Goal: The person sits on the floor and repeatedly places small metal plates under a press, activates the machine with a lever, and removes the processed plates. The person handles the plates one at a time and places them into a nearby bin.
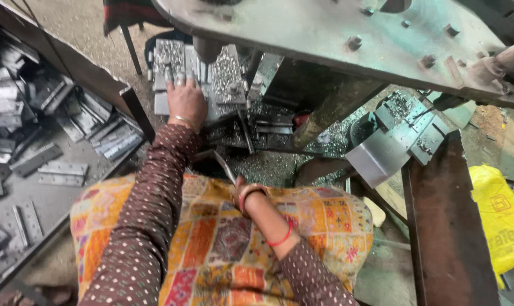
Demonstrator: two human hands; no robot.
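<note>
My left hand [186,101] lies flat, palm down, fingers stretched forward and close together, their tips pressing on a grey metal plate [169,76] that sits on the press bed. The plate runs out past my fingertips toward 12 o'clock and shows on both sides of the knuckles, so the hand covers its near end. Just at 1 o'clock from the fingers the round press ram [207,50] hangs above the bed, and at 2 o'clock lies a heap of bright metal chips [227,71].

My right hand [244,195] is low against my lap, at 5 o'clock from the left one and well apart from it. Its fingers are hidden behind the wrist and bangles, so I cannot tell whether they are curled or spread; a thin metal strip [226,167] rises from that hand toward 11 o'clock, and I cannot tell whether the hand grips it.

Farther out, the big green-grey machine frame [347,34] spans the top of the view. At 9 o'clock a low tray [47,195] holds many flat grey hinge plates [61,173]. At 3 o'clock a rusty steel bar [444,226] lies beside a yellow sack [500,221]. The patterned cloth [223,238] covers my lap at 6 o'clock.
</note>
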